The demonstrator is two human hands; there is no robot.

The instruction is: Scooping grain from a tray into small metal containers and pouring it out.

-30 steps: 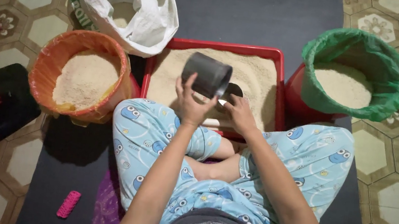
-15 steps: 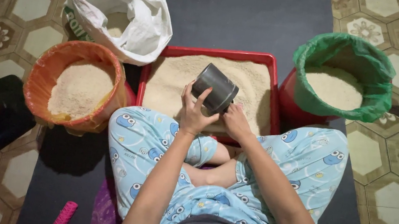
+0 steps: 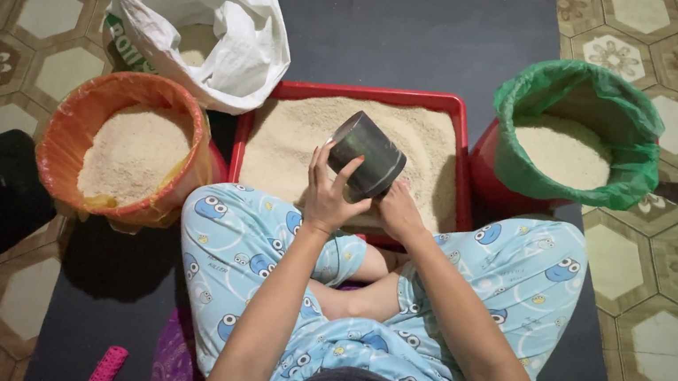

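Our left hand (image 3: 327, 196) and right hand (image 3: 398, 211) grip dark tin (image 3: 365, 157), tilted, above near edge of red tray (image 3: 460, 159). Orange bucket (image 3: 73, 124) left of tray, green-lined bucket (image 3: 628, 113) right, white sack (image 3: 230, 22) behind-left.

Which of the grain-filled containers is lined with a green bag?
The round red bucket with the green plastic liner, right of the red tray; the left bucket's liner is orange.

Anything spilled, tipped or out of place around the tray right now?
No spill shows. Both hands, left hand and right hand, hold the dark cup tilted over the red tray. One oddity: a pink roller lies loose on the mat.
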